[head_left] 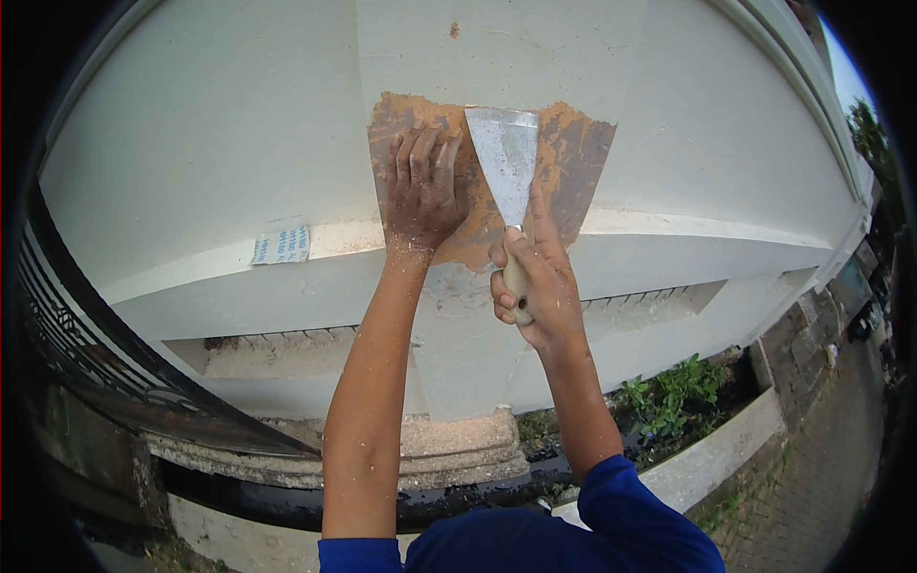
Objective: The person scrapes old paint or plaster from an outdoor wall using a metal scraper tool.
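My right hand [537, 277] grips the pale handle of a wide metal scraper [506, 158], index finger stretched along the blade's base. The blade lies flat against a brown bare patch [573, 162] on a white wall pillar [497, 48]. My left hand [422, 186] rests flat on the same patch just left of the blade, fingers together and pointing up, dusted with paint flecks. Both forearms rise from blue sleeves at the lower edge.
A folded sheet of sandpaper [281, 245] lies on the wall's ledge to the left. A dark metal gate [86, 353] stands at the far left. Below run a concrete base [458, 449], a wet gutter, green plants [673, 392] and a paved path [821, 458] at right.
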A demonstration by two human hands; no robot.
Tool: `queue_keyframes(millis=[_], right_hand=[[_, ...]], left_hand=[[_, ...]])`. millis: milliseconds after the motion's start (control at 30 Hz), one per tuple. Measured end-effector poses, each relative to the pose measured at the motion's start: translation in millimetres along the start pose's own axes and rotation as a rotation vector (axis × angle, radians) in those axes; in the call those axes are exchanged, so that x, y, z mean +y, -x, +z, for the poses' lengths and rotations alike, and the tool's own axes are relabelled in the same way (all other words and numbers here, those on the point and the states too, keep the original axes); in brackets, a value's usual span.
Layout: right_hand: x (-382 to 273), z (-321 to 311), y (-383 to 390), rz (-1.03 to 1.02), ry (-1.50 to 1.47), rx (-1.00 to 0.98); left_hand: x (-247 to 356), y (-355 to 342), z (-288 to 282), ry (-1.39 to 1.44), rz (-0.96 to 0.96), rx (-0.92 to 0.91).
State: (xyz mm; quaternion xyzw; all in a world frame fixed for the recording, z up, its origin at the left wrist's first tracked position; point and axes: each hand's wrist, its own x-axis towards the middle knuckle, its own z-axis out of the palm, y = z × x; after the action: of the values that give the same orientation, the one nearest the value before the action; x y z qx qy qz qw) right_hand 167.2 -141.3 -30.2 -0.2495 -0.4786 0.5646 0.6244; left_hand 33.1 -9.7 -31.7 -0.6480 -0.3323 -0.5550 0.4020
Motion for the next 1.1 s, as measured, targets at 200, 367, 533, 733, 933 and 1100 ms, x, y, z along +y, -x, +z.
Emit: queue_keyframes(millis=[200, 367, 533, 733, 933, 1100], right_hand=[[10, -3, 3, 0.0, 0.012, -0.047], [-1, 7, -3, 0.0, 0.014, 0.004], [9, -6, 7, 0.008, 0.004, 0.006], [-5, -6, 2, -0.011, 0.014, 0.024], [0, -19, 3, -0.015, 0.019, 0.01], [-5, -12, -1, -0.012, -0.009, 0.022]], left_hand=[[-4, 4, 0, -0.027, 0.012, 0.035], [0, 3, 0, -0.025, 0.004, 0.022], [-2, 1, -4, -0.027, 0.006, 0.014], [1, 0, -2, -0.026, -0.006, 0.018], [0, 2, -2, -0.049, 0.009, 0.015], [-2, 3, -2, -0.046, 0.003, 0.009]])
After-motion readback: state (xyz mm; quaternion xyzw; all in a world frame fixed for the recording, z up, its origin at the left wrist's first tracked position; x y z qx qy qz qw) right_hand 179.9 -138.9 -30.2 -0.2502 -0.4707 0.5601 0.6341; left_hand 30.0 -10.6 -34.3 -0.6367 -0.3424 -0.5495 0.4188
